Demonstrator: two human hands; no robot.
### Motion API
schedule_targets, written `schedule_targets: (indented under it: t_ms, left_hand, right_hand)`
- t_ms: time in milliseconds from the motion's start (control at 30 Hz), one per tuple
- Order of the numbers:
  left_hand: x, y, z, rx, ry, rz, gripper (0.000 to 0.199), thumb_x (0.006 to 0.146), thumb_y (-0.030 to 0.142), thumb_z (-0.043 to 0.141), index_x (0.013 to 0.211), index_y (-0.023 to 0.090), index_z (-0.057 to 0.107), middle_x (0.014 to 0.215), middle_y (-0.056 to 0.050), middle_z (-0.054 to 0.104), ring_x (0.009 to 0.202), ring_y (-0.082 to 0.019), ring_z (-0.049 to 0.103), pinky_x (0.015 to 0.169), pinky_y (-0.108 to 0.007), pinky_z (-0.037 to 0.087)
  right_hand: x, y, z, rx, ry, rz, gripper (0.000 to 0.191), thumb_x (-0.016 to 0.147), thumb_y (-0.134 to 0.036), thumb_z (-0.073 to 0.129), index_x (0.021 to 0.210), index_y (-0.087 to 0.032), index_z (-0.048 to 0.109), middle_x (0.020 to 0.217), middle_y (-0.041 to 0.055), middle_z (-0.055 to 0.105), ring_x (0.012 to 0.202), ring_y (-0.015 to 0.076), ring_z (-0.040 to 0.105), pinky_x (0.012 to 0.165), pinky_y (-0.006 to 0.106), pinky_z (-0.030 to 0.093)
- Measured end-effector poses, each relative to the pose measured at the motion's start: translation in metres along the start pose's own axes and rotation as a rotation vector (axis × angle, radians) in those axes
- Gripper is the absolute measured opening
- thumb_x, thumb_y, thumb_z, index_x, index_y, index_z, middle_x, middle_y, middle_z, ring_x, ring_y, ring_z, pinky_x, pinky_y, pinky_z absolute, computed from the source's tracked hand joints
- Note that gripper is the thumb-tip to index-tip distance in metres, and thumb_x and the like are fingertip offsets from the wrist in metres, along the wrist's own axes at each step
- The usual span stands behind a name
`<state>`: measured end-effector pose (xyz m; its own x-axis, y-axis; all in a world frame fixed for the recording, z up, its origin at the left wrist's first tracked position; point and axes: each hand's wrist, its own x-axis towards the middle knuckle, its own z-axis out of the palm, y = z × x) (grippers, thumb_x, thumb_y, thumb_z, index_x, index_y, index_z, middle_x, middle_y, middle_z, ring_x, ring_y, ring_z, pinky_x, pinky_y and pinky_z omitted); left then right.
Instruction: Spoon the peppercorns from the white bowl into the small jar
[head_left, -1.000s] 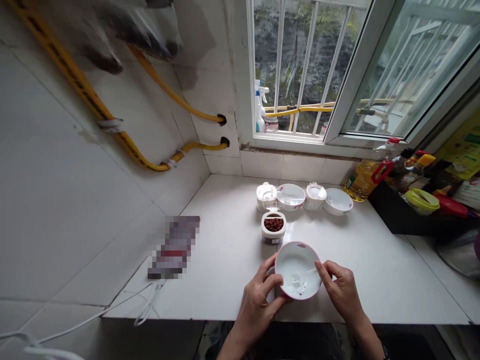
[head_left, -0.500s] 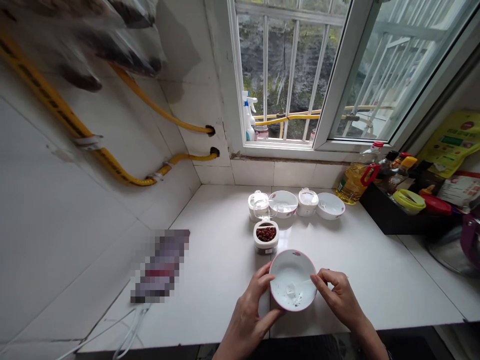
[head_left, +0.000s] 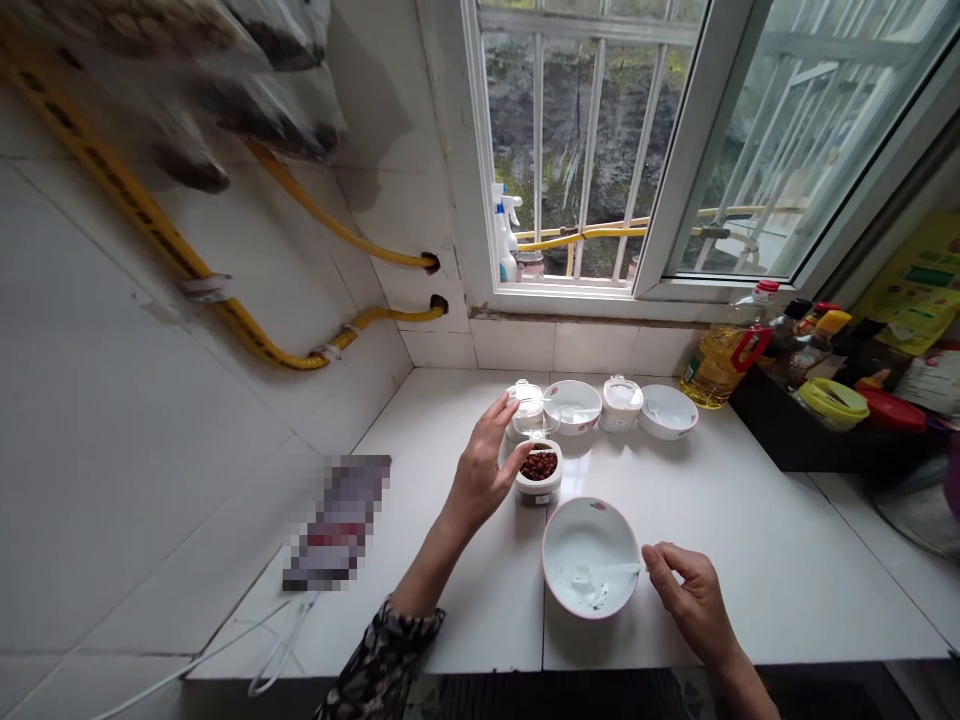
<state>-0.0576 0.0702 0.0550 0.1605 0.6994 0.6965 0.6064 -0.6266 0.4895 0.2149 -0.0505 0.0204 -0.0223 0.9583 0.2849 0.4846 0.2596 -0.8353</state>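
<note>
Where a barred window [head_left: 585, 150] meets a tiled wall [head_left: 187, 430], a white tiled counter [head_left: 750, 570] runs beneath the sill, and two yellow gas hoses [head_left: 352, 225] cross the wall and enter it through holes. At the far right of the counter stand a bottle of cooking oil [head_left: 724, 365] and a black tray [head_left: 780, 440] crowded with condiment bottles. A pixelated object [head_left: 337, 520] lies at the left, too blurred to name, with a white cable [head_left: 281, 640] trailing from it.

Along the back of the counter, two small white lidded jars alternate with two white bowls. Nearer, just in front of that row, sits an open white jar [head_left: 538, 490] of reddish-brown peppercorns [head_left: 538, 466], its clear hinged lid [head_left: 529, 425] raised behind it. The left hand [head_left: 480, 480], with a dark patterned sleeve [head_left: 382, 650] at the wrist, is open and loosely curved just beside that lid and holds nothing; whether it touches the lid is hard to tell.

Closest to the person rests a pink-rimmed white bowl [head_left: 562, 565]. Inside are a white spoon [head_left: 600, 573], a small clear lump and dark specks. The right hand [head_left: 694, 605] sits just beyond the rim, its fingers half-curled by the spoon's handle; I cannot tell whether they grip it.
</note>
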Motion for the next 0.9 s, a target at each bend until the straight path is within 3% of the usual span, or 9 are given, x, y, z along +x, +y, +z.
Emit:
schedule_targets:
  t_ms: [167,300,433,700,800,900]
  left_hand:
    - [0.013,0.002,0.012,0.033,-0.032,0.107,0.048,0.101,0.039,0.046,0.145,0.022,0.038,0.141,-0.014,0.051,0.134,-0.027,0.047,0.109,-0.047,0.044]
    - [-0.003,0.008,0.014,0.015,-0.02,0.08,0.038,0.103,0.028,0.038,0.141,0.026,0.046,0.128,-0.01,0.058,0.122,-0.023,0.057,0.1,-0.04,0.052]
    - [-0.021,0.01,0.018,0.008,-0.05,0.147,0.042,0.103,0.018,0.037,0.142,0.029,0.046,0.135,-0.01,0.054,0.127,-0.022,0.054,0.102,-0.04,0.051]
    - [-0.036,0.009,0.015,0.063,-0.104,0.136,0.038,0.101,0.019,0.042,0.137,0.027,0.051,0.143,-0.011,0.049,0.133,-0.026,0.049,0.106,-0.046,0.048]
    - [-0.029,0.007,0.018,0.126,-0.128,0.13,0.042,0.1,0.027,0.047,0.142,0.029,0.047,0.149,-0.012,0.043,0.137,-0.029,0.043,0.107,-0.05,0.044]
    - [-0.025,0.002,0.027,0.206,-0.185,0.154,0.043,0.1,0.037,0.046,0.143,0.03,0.049,0.153,-0.013,0.038,0.139,-0.033,0.039,0.106,-0.052,0.043]
  right_hand:
    - [-0.009,0.018,-0.006,0.018,0.086,0.082,0.055,0.094,-0.055,0.046,0.052,-0.02,0.037,0.05,-0.0034,0.035,0.048,0.0097,0.035,0.046,0.024,0.03]
    - [-0.016,0.035,-0.009,0.045,0.149,0.165,0.057,0.091,-0.059,0.049,0.051,-0.021,0.037,0.048,-0.0044,0.034,0.045,0.0094,0.033,0.044,0.024,0.029]
    - [-0.016,0.038,-0.01,0.061,0.141,0.219,0.057,0.091,-0.061,0.048,0.052,-0.021,0.037,0.048,-0.0044,0.034,0.045,0.0095,0.033,0.044,0.025,0.03]
    - [-0.014,0.03,-0.011,0.031,0.14,0.182,0.057,0.093,-0.06,0.046,0.051,-0.022,0.036,0.047,-0.0041,0.035,0.045,0.0102,0.035,0.044,0.025,0.032]
    - [-0.002,0.019,-0.028,-0.068,0.095,0.087,0.054,0.094,-0.057,0.045,0.054,-0.021,0.043,0.049,-0.0029,0.041,0.048,0.0119,0.041,0.049,0.025,0.038]
    - [0.03,0.013,-0.054,-0.249,0.097,-0.016,0.041,0.092,-0.051,0.049,0.066,-0.02,0.056,0.061,0.0005,0.056,0.059,0.0152,0.053,0.061,0.027,0.044]
